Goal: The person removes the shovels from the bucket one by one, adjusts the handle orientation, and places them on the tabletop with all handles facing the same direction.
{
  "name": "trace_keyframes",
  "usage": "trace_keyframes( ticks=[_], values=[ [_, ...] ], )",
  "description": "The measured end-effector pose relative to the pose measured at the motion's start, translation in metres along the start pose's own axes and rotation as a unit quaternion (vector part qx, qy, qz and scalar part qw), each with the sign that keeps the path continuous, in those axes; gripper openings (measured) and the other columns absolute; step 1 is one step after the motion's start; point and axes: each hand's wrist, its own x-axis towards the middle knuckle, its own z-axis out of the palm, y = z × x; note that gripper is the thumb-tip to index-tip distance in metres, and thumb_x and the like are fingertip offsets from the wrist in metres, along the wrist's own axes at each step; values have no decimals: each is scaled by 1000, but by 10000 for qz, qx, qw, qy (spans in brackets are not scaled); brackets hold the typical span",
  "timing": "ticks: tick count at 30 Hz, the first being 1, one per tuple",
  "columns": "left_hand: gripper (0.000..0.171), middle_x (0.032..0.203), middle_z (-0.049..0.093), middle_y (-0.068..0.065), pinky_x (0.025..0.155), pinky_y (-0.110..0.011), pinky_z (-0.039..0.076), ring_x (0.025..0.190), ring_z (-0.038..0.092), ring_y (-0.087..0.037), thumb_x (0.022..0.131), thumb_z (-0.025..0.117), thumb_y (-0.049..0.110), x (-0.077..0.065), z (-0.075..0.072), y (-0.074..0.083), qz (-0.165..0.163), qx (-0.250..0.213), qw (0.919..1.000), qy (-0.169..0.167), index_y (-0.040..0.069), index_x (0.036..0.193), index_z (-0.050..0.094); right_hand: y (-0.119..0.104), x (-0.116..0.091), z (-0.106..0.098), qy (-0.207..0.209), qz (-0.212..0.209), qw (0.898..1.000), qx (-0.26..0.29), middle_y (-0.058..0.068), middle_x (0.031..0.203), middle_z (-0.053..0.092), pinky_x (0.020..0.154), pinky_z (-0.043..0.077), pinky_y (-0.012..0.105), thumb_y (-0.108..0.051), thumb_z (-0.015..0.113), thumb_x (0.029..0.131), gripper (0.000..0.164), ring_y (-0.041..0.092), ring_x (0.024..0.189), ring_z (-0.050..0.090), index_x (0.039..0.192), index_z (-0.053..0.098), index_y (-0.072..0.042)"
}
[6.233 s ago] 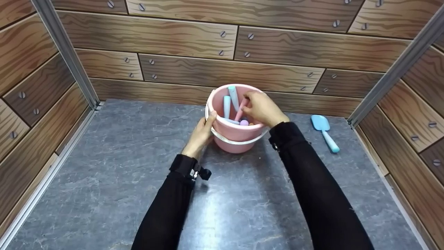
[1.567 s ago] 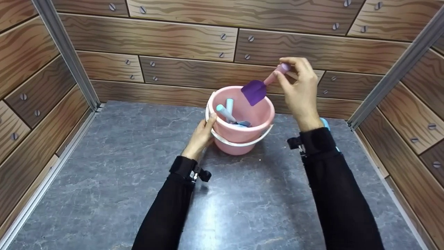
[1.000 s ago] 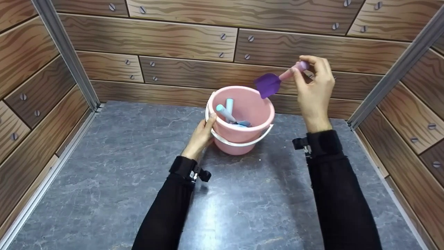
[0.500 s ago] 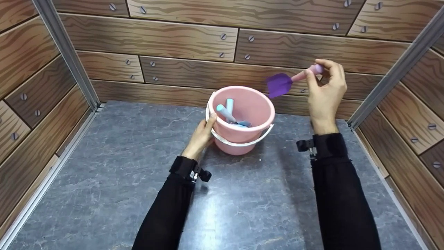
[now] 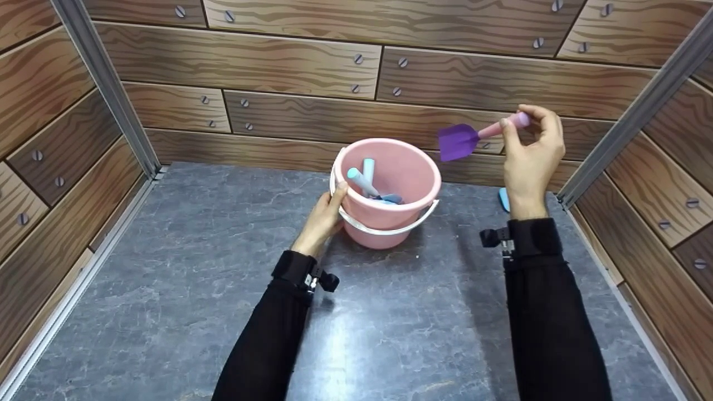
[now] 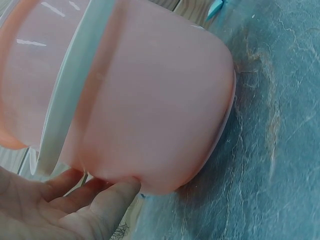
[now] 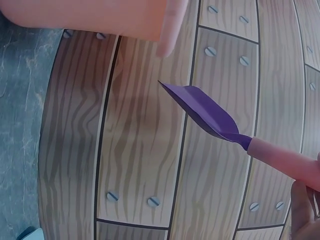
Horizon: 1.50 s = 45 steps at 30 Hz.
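A pink bucket [image 5: 390, 218] with a white handle [image 5: 384, 231] stands upright on the grey floor. My left hand [image 5: 323, 218] grips its left side, thumb near the rim; in the left wrist view the fingers [image 6: 117, 200] lie against the lower wall. Raised to the right of the bucket, my right hand [image 5: 533, 159] pinches the pink handle end of a small toy shovel [image 5: 459, 142] with a purple blade. The blade points left, above and beyond the bucket's right rim. Inside the bucket lean two light-blue handles [image 5: 362, 182], with a blue-grey piece [image 5: 392, 197] at the bottom.
A light-blue shovel [image 5: 504, 199] lies on the floor at the right, mostly behind my right wrist. Wood-print walls [image 5: 301, 111] enclose the back and both sides, with grey metal posts [image 5: 108, 89] at the corners.
The right hand, earlier inside the bucket on the pink handle, has lifted the purple-bladed shovel out and carried it rightward, lowering slightly at the end. The left hand stays at the bucket.
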Motion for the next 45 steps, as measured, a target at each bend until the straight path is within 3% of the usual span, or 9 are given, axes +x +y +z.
trace_keyframes(
  ticks=[11, 21, 35, 45],
  values=[
    [79, 171, 51, -34, 138, -65, 47, 162, 56, -48, 120, 53, 53, -1, 1, 1, -4, -149, 9999, 4, -9, 168, 45, 22, -2, -8, 216, 160, 9992, -296, -17, 111, 65, 105, 58, 22, 0, 89, 102, 30, 3, 104, 68, 130, 80, 3],
    [78, 170, 52, -34, 138, -67, 46, 161, 56, -48, 120, 53, 54, -2, 0, 1, -49, -112, 9999, 37, -8, 166, 47, 43, -8, -19, 169, 228, 9952, -932, -25, 112, 61, 107, 56, 18, -7, 89, 104, 30, -6, 103, 65, 132, 81, 0],
    [87, 180, 47, -30, 138, -67, 47, 166, 52, -47, 118, 56, 58, -3, 2, 4, -141, -68, 9999, 70, -4, 177, 39, 66, -12, -32, 147, 598, 9909, -1201, -25, 110, 59, 107, 58, 23, -9, 90, 104, 33, -6, 102, 64, 133, 80, 1],
    [85, 174, 52, -31, 136, -65, 49, 160, 57, -46, 117, 58, 60, -3, 1, 2, -153, -81, 9998, 137, -5, 170, 46, 85, -17, -37, 187, 751, 9877, -1359, -24, 109, 58, 93, 55, 16, -9, 90, 103, 34, -7, 95, 60, 131, 77, 4]
  ],
)
